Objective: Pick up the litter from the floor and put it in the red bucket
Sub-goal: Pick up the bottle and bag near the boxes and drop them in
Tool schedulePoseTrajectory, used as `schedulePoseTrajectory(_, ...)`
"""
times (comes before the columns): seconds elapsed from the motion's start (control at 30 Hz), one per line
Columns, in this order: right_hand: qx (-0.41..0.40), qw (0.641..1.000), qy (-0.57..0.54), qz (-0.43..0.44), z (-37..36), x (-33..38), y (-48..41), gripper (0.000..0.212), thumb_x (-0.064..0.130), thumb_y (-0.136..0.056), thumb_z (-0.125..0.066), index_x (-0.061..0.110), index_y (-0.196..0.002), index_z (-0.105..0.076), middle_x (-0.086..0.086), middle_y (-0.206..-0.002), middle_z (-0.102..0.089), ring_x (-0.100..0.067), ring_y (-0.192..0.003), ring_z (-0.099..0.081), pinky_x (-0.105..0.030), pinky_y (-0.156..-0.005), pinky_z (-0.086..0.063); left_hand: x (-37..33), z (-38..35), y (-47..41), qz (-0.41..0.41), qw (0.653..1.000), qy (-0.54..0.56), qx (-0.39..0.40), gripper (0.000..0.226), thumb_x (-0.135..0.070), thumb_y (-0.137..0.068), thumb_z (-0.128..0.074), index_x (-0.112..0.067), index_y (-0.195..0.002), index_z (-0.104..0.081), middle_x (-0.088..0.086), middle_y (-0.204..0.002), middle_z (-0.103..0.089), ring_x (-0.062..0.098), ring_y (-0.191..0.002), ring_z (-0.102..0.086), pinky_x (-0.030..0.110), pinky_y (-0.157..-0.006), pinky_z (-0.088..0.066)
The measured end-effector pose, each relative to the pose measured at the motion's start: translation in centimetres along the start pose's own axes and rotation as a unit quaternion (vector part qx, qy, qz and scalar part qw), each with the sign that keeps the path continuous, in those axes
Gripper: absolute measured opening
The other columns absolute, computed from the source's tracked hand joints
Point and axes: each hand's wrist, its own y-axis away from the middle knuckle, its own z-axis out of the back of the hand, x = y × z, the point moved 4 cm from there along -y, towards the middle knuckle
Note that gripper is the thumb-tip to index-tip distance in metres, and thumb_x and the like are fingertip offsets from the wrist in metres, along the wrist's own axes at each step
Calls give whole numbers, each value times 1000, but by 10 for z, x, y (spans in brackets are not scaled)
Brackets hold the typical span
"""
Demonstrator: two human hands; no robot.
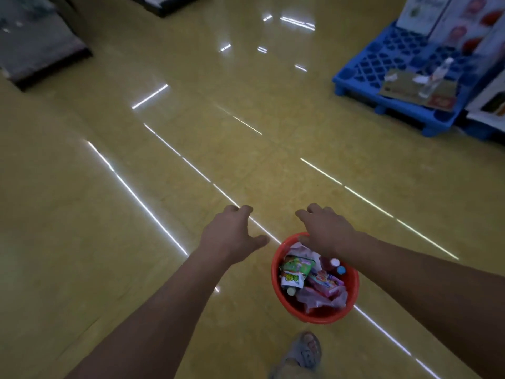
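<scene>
Right hand (326,231) hovers open over the upright, mouth-up red bucket (314,317) of litter (314,281); left hand (232,233) open beside.

Nothing could be read. Print showed on the green wrapper (296,265) in the red bucket (314,316) and on the boxes (420,15) standing on the blue pallet (382,58), all too blurred.

Dim, motion-blurred view, white ceiling-light streaks glaring on the glossy yellow floor (191,132), edges bent by wide-angle distortion.
</scene>
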Motion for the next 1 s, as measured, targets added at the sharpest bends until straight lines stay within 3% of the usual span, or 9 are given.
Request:
schedulePoseTrajectory(0.37,-71,987,83,121,70,186,81,54,45,-91,-53,21,-137,-41,-9,-137,-41,-34,-119,-46,-46,-90,-47,104,90,197,84,986,54,-134,80,-66,-75,-65,-29,-142,-40,-5,-145,-41,18,-125,-49,36,-95,-48)
schedulePoseTrajectory(0.63,-76,957,143,239,55,337,163,54,44,-89,-54,22,-137,-41,-9,-137,-41,-34,-117,-47,-47,-93,-46,198,95,363,189,962,78,-180,78,-67,-76,-62,-33,-142,-39,-11,-145,-40,12,-125,-48,34,-92,-49)
schedulePoseTrajectory(1.0,-97,901,204,370,42,515,224,55,48,-90,-53,23,-137,-41,-9,-139,-42,-34,-118,-49,-46,-93,-46,295,119,517,298,915,82,-260,78,-65,-76,-62,-31,-142,-40,-9,-145,-41,14,-125,-48,36,-91,-50)
